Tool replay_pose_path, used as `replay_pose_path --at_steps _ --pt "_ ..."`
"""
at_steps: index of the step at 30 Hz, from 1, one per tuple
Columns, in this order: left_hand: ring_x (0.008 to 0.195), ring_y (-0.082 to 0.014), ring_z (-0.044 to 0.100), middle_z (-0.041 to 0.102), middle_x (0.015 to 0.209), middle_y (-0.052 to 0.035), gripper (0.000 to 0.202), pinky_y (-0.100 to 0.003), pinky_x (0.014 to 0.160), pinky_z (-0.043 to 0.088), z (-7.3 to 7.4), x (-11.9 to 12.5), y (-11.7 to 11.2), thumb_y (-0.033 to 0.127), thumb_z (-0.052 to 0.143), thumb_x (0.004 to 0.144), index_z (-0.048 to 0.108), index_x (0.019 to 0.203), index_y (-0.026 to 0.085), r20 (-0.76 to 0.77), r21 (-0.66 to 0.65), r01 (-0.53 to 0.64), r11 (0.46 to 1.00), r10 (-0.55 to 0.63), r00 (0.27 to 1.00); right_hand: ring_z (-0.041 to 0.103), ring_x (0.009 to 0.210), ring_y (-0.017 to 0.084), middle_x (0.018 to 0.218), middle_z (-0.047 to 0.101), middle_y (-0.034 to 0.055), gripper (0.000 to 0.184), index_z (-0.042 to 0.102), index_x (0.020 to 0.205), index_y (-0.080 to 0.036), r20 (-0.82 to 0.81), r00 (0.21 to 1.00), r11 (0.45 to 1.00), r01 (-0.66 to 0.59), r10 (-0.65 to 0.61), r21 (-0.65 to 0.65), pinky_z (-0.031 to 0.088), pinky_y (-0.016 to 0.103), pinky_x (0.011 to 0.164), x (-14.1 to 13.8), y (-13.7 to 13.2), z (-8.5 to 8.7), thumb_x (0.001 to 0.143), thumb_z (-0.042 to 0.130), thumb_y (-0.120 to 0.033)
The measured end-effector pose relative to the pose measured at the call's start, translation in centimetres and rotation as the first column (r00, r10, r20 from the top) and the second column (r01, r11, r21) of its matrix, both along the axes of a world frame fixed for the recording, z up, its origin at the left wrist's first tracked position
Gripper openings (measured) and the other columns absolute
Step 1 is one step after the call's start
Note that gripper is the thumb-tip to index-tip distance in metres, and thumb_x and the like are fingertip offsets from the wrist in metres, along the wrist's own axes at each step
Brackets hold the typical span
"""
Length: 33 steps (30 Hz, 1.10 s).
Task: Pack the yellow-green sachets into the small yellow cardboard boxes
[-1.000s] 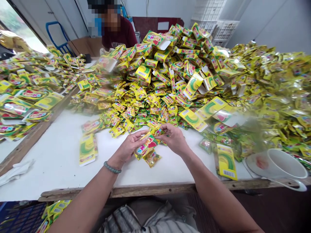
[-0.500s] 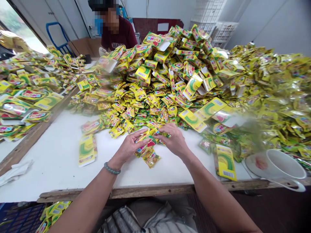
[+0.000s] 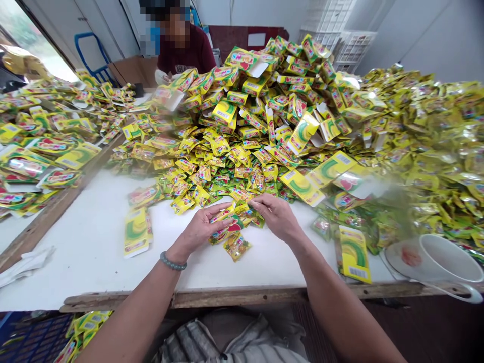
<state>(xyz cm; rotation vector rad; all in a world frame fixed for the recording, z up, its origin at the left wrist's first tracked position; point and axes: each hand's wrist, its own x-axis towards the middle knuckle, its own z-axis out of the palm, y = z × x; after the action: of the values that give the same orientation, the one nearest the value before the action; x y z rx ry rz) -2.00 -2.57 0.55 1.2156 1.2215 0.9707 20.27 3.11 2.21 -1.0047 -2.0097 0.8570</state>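
Head view: left hand (image 3: 198, 229) grips a printed yellow box (image 3: 234, 226) over the white tabletop (image 3: 94, 237), before heaped sachets (image 3: 217, 143); right hand (image 3: 278, 217) curls beside the box, its hold unclear. One sachet (image 3: 237, 246) shows just below the box.

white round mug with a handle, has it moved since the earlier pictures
No: the white round mug keeps the same spot relative to the brown wooden table edge.

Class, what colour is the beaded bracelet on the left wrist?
The bracelet is greyish green, best seen in the head view.
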Motion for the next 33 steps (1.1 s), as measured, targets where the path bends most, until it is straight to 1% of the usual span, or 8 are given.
replay_pose_path --at_steps 3,6,11,14,19,23,28,33 --pt "0.110 -0.0299 0.067 0.067 0.132 -0.0095 0.063 -0.042 0.097 0.053 0.0 0.0 -0.1 0.046 0.081 0.073 0.066 0.130 0.022 0.071 -0.057 0.022 0.998 -0.018 0.997 0.056 0.062 0.014 0.069 0.067 0.0001 0.015 0.072 0.076 -0.020 0.034 0.999 0.984 0.012 -0.006 -0.176 0.042 0.025 0.058 0.5 0.5 -0.4 0.082 0.059 -0.025" --pt "0.105 -0.0283 0.069 0.068 0.130 -0.0093 0.062 -0.040 0.093 0.055 0.1 0.0 -0.1 0.044 0.083 0.072 0.068 0.128 0.022 0.105 -0.096 0.032 0.995 -0.022 0.994 0.053 0.055 0.013 0.061 0.063 -0.0009 0.016 0.070 0.070 -0.018 -0.054 0.998 0.936 -0.011 -0.009 -0.352 0.038 0.024 0.051 0.4 0.5 -0.9 0.077 0.062 -0.029" --pt "0.108 -0.0288 0.068 0.066 0.133 -0.0110 0.062 -0.038 0.094 0.055 0.3 0.4 -0.2 0.039 0.086 0.068 0.070 0.124 0.019 0.184 -0.139 0.047 0.989 -0.021 0.983 0.056 0.058 0.014 0.064 0.065 0.0003 0.018 0.069 0.067 -0.018 -0.191 0.979 0.895 -0.025 -0.069 -0.446 0.041 0.025 0.052 -1.0 -0.3 -1.0 0.070 0.070 -0.035" --pt "0.096 -0.0258 0.072 0.071 0.123 -0.0131 0.068 -0.037 0.087 0.057 0.3 0.6 -0.1 0.038 0.088 0.065 0.068 0.126 0.017 0.266 -0.222 0.015 0.975 0.046 0.963 0.058 0.060 0.016 0.064 0.066 0.0004 0.017 0.071 0.066 -0.018 -0.187 0.980 0.875 -0.035 -0.065 -0.483 0.043 0.025 0.054 -1.4 -0.4 -1.0 0.069 0.071 -0.035" --pt "0.084 -0.0209 0.073 0.077 0.107 -0.0105 0.071 -0.031 0.079 0.058 0.5 0.7 0.1 0.034 0.091 0.060 0.068 0.125 0.016 0.360 -0.303 -0.051 0.952 0.164 0.919 0.064 0.076 0.018 0.079 0.072 0.0025 0.029 0.075 0.083 -0.020 -0.173 0.978 0.915 0.037 -0.116 -0.402 0.050 0.029 0.067 -0.3 0.1 -0.9 0.084 0.060 -0.045" --pt "0.083 -0.0207 0.073 0.077 0.107 -0.0105 0.074 -0.031 0.079 0.058 0.5 0.5 0.2 0.033 0.092 0.059 0.066 0.127 0.016 0.364 -0.298 -0.088 0.951 0.198 0.910 0.059 0.065 0.015 0.075 0.067 0.0013 0.037 0.070 0.096 -0.019 -0.200 0.973 0.939 0.044 -0.118 -0.342 0.047 0.026 0.060 -0.4 -0.2 -0.7 0.082 0.065 -0.052" --pt "0.091 -0.0248 0.073 0.076 0.112 -0.0107 0.067 -0.037 0.085 0.057 0.2 0.3 0.0 0.040 0.086 0.068 0.066 0.128 0.018 0.257 -0.190 -0.058 0.980 0.107 0.960 0.052 0.059 0.015 0.066 0.061 0.0001 0.010 0.069 0.083 -0.021 -0.018 0.991 0.989 0.134 -0.135 -0.065 0.040 0.027 0.059 -1.3 -0.6 -1.1 0.081 0.067 -0.030" --pt "0.120 -0.0320 0.063 0.066 0.133 -0.0118 0.058 -0.044 0.106 0.047 -0.2 0.4 0.0 0.043 0.083 0.071 0.071 0.122 0.018 0.035 -0.028 0.001 1.000 0.000 0.999 0.053 0.061 0.014 0.067 0.063 0.0000 0.007 0.071 0.082 -0.020 0.068 0.997 0.998 0.024 -0.020 -0.051 0.038 0.026 0.060 -1.3 -0.6 -1.1 0.080 0.064 -0.021"
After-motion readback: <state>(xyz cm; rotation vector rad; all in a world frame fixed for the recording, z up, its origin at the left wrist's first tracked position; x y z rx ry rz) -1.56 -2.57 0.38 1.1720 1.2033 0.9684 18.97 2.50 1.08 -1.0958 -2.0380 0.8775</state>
